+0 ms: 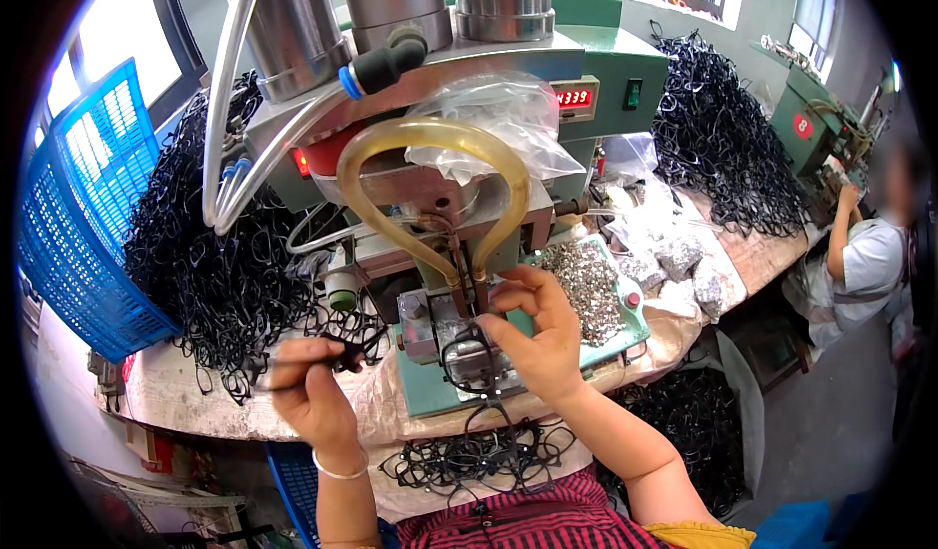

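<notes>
My right hand (542, 339) is at the working point of a green press machine (420, 393), its thumb and fingers closed round a black eyeglass frame (471, 358). The frame sits below two copper-coloured prongs (469, 290) fed by a looped yellowish tube (523, 197). To the left, my left hand (318, 402) hovers over the table edge with its fingers bent together. A small dark piece (348, 357) shows at its fingertips, too blurred to name. More black eyeglass frames (469, 456) lie heaped in my lap, right below the machine.
Big piles of black frames stand left (234, 295) and right (718, 129). A green tray (635, 329) holds small metal parts; bags of similar parts (679, 256) lie beyond. A blue basket (88, 217) leans at left, a filled sack (747, 412) sits lower right. Another person (870, 261) works far right.
</notes>
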### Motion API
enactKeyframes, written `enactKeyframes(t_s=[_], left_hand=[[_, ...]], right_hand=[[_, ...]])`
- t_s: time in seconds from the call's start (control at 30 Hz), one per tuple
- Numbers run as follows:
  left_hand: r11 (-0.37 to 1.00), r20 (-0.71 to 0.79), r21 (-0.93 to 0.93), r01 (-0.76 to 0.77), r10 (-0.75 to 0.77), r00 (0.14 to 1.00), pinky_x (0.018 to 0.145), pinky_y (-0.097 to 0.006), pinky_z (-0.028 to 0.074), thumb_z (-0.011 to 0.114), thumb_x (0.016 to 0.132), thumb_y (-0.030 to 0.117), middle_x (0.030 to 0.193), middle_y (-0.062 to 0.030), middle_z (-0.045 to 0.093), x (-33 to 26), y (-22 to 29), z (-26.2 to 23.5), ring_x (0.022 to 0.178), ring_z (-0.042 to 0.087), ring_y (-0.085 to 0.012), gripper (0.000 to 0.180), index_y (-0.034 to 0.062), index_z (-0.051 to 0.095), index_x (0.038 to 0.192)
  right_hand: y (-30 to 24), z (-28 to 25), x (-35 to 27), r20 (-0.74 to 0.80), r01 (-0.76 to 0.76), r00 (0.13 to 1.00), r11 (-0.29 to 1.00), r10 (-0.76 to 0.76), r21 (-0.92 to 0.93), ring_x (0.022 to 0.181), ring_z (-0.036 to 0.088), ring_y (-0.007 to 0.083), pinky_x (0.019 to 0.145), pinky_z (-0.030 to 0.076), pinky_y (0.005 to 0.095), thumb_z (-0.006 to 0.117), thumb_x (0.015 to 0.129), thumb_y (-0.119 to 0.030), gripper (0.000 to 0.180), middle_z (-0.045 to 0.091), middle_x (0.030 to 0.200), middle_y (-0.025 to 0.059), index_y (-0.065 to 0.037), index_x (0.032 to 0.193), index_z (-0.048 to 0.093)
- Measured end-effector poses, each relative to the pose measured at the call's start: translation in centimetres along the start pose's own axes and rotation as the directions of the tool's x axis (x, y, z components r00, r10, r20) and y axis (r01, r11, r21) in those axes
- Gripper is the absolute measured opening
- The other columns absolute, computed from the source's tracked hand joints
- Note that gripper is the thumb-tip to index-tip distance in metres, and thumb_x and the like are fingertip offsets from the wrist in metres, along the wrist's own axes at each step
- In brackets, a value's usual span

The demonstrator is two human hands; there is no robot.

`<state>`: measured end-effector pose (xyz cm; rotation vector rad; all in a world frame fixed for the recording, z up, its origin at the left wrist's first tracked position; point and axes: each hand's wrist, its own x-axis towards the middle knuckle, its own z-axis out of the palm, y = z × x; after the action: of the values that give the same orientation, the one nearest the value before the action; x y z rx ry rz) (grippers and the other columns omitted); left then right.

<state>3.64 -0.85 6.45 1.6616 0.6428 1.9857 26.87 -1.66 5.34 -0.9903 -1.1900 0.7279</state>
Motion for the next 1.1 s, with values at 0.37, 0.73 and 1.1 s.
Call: enactKeyframes(t_s=[0.37, 0.73, 1.1], left_hand=[[0.938, 0.504, 0.184, -0.295, 0.168, 0.847, 0.074, -0.038, 0.05, 0.077, 0.078, 0.01, 0.101, -0.0101, 0.076, 1.5, 3.4, 2.6, 0.078, 0.065, -0.0235, 0.017, 0.0056, 0.075, 0.095], [0.867, 0.713, 0.185, -0.463, 0.206, 0.67, 0.084, -0.042, 0.054, 0.084, 0.073, 0.02, 0.1, -0.0007, 0.075, 0.2, 1.9, 5.3, 0.074, 0.054, -0.0202, 0.022, 0.0149, 0.08, 0.094], [0.568, 0.012, 0.821, -0.065, 0.097, 0.995, 0.101, -0.045, 0.044, 0.076, 0.079, 0.005, 0.119, -0.0116, 0.066, -5.8, 4.5, -3.3, 0.111, 0.059, -0.0333, 0.017, 0.0073, 0.069, 0.095]], right_hand=[[-1.1, -4.2, 0.6, 0.212, 0.254, 0.962, 0.848, -0.172, -0.465, 0.121, 0.06, 0.0341, 0.103, 0.046, 0.0411, 0.075, 0.08, -0.009, 0.037, 0.062, 0.128, 0.019, -0.002, 0.116, 0.066], [6.2, -10.1, 0.7, 0.131, 0.249, 0.958, 0.509, -0.257, -0.824, 0.127, 0.054, 0.0392, 0.098, 0.048, 0.048, 0.077, 0.074, -0.011, 0.016, 0.063, 0.121, 0.0198, -0.011, 0.089, 0.072], [5.8, -12.0, -1.4, -0.44, -0.126, 0.894, 0.99, 0.085, -0.066, 0.1, 0.068, 0.0189, 0.088, 0.053, 0.0313, 0.062, 0.096, -0.004, 0.015, 0.074, 0.103, 0.011, 0.0, 0.104, 0.074]])
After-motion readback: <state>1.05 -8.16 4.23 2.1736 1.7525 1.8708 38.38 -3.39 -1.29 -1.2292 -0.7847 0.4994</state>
